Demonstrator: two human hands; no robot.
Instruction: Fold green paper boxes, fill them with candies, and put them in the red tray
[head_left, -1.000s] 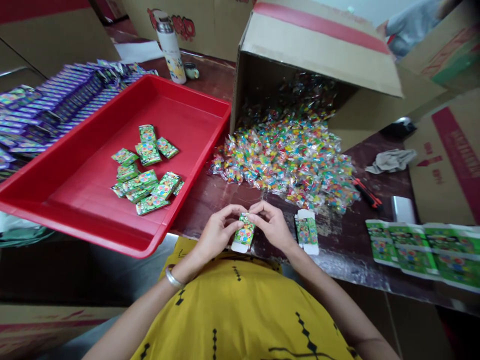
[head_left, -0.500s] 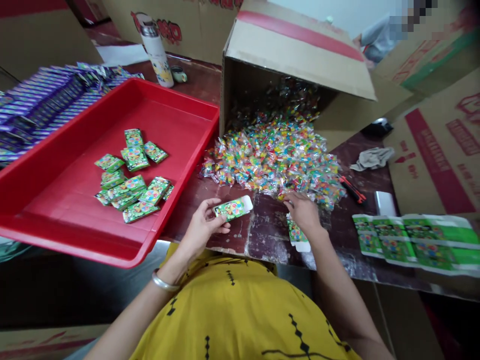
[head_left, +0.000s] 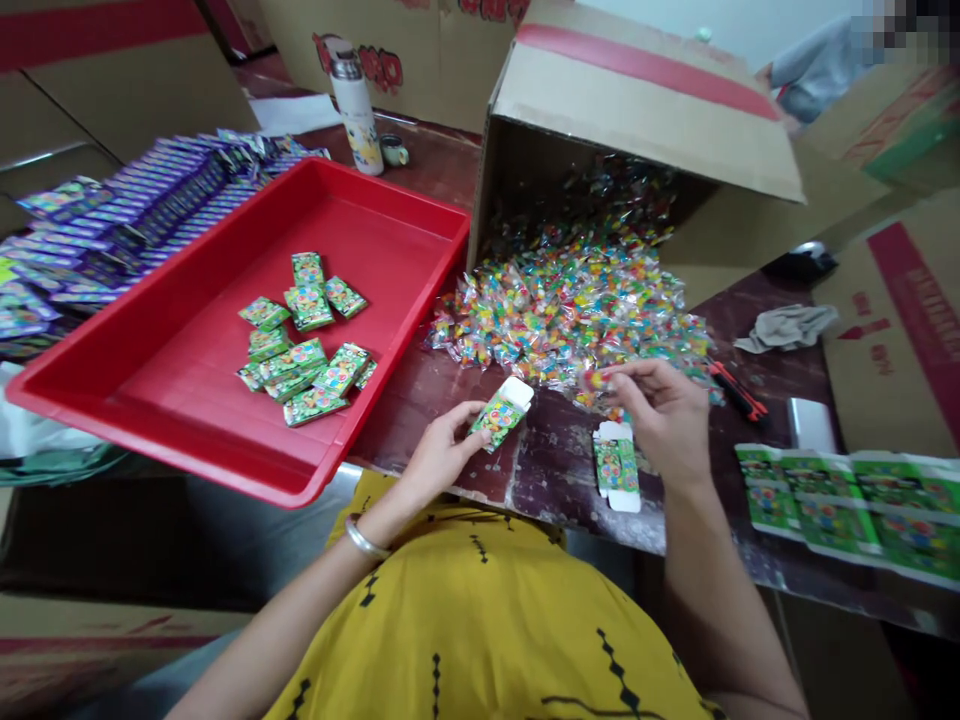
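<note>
In my left hand (head_left: pixel 448 447) is a small green printed candy box (head_left: pixel 501 416), its white end flap open and tilted up to the right. My right hand (head_left: pixel 667 415) pinches a small wrapped candy packet (head_left: pixel 598 380), slightly blurred, at the near edge of the candy pile (head_left: pixel 577 300). Many clear packets of colourful candies make up that pile, spilling out of a cardboard carton (head_left: pixel 645 90) lying on its side. Just below my right hand, a flattened green box (head_left: pixel 617 468) with white flaps lies on the table.
A red tray (head_left: pixel 390 200) on the left holds several closed green boxes (head_left: pixel 307 290). Purple boxes (head_left: pixel 150 220) are stacked beyond it, near a flask (head_left: pixel 356 115) and a cup (head_left: pixel 394 150). Rightward lie a red-black cutter (head_left: pixel 739 392), a cloth (head_left: pixel 787 327) and green flat boxes (head_left: pixel 847 500).
My right hand has lifted off the pile's edge with a candy packet between its fingers. The box in my left hand has turned more upright, its open end pointing further away. The view has shifted left.
</note>
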